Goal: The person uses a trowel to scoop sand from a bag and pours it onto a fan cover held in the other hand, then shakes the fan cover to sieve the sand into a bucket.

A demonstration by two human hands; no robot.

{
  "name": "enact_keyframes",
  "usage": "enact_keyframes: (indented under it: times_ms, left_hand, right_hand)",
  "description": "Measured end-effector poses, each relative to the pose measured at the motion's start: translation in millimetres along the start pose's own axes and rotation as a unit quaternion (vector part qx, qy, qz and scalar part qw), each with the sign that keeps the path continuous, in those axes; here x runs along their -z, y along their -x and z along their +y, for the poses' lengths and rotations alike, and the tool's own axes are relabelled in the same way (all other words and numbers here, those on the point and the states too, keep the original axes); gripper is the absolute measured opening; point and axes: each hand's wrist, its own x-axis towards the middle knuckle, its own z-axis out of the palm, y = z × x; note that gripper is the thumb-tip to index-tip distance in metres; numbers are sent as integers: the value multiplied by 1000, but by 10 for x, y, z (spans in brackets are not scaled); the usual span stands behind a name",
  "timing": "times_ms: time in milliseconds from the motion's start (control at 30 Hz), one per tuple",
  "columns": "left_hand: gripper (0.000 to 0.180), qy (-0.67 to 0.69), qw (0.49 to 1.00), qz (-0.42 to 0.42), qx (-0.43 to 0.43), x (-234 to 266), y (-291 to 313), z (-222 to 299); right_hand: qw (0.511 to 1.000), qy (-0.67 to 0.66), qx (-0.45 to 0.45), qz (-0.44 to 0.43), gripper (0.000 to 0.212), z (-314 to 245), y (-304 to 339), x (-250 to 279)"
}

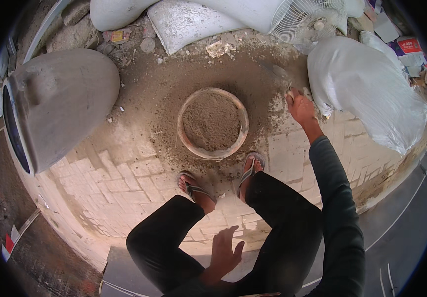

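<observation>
In front of my feet stands a round, pale-rimmed basin (184,140) filled with loose brown sandy material (211,121). My right hand (302,108) is stretched forward to the right of the basin, its fingers closed round the handle of a trowel. The trowel's grey blade (275,71) points forward and left, low over the dusty ground; it is faint, and I cannot tell whether it touches. Between my knees hangs my left hand (224,252), open, fingers apart, holding nothing.
A large grey rounded vessel (70,101) lies on its side at the left. White sacks (188,24), a fan with a wire guard (312,22) and rubble line the far side. A bulging white plastic bag (361,84) sits right of my right hand. Paving (119,180) surrounds my sandalled feet.
</observation>
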Motion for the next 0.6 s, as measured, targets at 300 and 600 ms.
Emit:
enact_keyframes:
  times_ms: [300, 600]
  left_hand:
    - [43, -314, 910, 187, -198, 2124, -2033, 59]
    - [48, -303, 904, 188, -237, 1961, -1835, -52]
  right_hand:
    - [991, -14, 114, 64, 44, 247, 584, -897]
    - [970, 6, -9, 242, 37, 665, 104, -707]
